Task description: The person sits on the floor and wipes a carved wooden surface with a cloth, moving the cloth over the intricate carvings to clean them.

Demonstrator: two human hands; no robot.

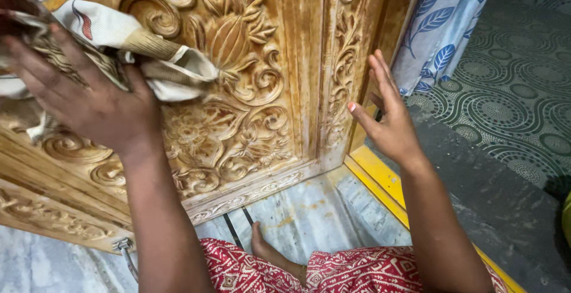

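— Left hand (89, 105)?
— Pressed flat on a patterned cloth (128, 43), fingers spread, pinning it against the carved wooden door (250, 91). The cloth sits at ten o'clock on the panel, bunched, one corner trailing over a carved fruit motif.
— Right hand (386, 120)?
— Open, holding nothing. Fingers straight, at the door's edge at three o'clock; whether it touches the wood, I cannot tell.
— Around them?
— Blue leaf-print curtain (443, 25) at one o'clock. Yellow threshold strip (377, 174) beneath the right wrist. Marble floor (309, 210) at six o'clock, a bare foot (262, 248) on it, red patterned garment (351, 272) below.
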